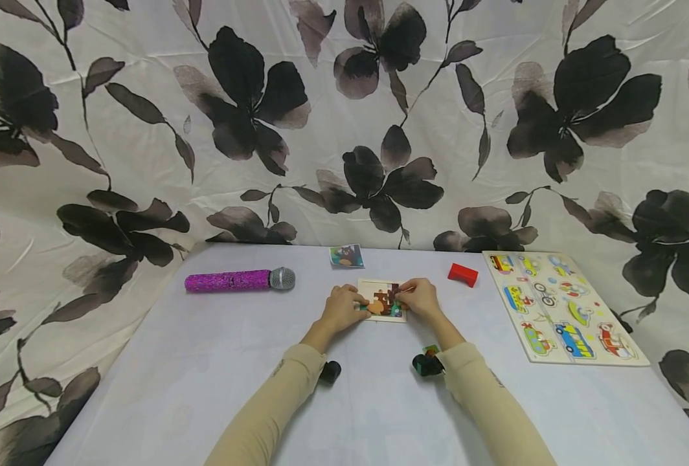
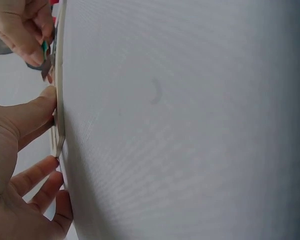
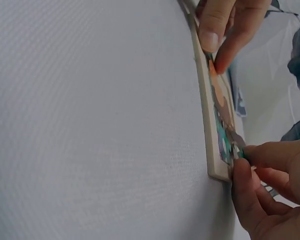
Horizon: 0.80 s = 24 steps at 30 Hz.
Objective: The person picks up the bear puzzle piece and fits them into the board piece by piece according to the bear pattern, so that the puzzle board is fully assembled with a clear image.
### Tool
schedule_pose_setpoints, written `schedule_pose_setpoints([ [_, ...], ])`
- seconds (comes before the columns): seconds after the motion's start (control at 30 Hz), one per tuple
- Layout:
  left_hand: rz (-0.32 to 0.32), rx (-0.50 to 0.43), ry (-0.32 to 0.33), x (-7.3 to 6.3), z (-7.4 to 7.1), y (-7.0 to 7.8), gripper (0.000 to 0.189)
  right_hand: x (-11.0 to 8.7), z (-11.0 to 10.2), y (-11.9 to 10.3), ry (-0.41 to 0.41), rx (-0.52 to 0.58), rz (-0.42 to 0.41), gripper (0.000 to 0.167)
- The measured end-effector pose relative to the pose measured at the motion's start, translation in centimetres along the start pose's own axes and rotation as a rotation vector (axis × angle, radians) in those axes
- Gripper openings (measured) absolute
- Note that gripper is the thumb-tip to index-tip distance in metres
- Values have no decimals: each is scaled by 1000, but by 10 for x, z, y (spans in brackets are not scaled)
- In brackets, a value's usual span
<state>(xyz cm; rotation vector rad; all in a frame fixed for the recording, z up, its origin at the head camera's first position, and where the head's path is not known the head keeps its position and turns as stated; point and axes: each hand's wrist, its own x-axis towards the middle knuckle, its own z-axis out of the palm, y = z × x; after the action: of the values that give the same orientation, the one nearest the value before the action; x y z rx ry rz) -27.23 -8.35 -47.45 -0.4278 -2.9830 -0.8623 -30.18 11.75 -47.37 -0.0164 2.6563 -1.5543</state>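
Observation:
A small jigsaw puzzle board (image 1: 381,317) with a pale wooden frame lies on the table, with brown, orange and green pieces in it. My left hand (image 1: 342,308) rests on its left side, with the thumb (image 2: 40,107) and a finger pressing the board and the other fingers spread beside its edge. Over the right side of the board, my right hand (image 1: 420,298) pinches a small puzzle piece (image 3: 240,151) between thumb and forefinger. The piece is mostly hidden by the fingertips, and whether it touches the board I cannot tell.
A purple glittery microphone (image 1: 234,280) lies at the left. Behind the board is a small picture card (image 1: 346,256); a red block (image 1: 463,275) sits right of it. A large vehicle puzzle board (image 1: 566,310) lies far right. Partly behind the right sleeve is a green-orange piece (image 1: 431,350).

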Motion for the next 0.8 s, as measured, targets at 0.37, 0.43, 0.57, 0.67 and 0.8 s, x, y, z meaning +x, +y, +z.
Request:
schedule_pose_setpoints([
  [0.37,13,5,2,1,1,0,27,-1,5,-13,50,-239,10,18],
  [0.43,13,12,-1,1,1,0,27,-2,6,-14,70,-300,-2,20],
  [0.57,5,17,-12,2,2,-1,28,-1,6,-11,75,-305,3,20],
  [0.67,-1,13,-16,2,2,-1,28,-1,5,-8,43,-264,-10,17],
  [0.8,-4,16,-10,2,0,0,29,1,3,-4,-7,-280,-68,17],
])
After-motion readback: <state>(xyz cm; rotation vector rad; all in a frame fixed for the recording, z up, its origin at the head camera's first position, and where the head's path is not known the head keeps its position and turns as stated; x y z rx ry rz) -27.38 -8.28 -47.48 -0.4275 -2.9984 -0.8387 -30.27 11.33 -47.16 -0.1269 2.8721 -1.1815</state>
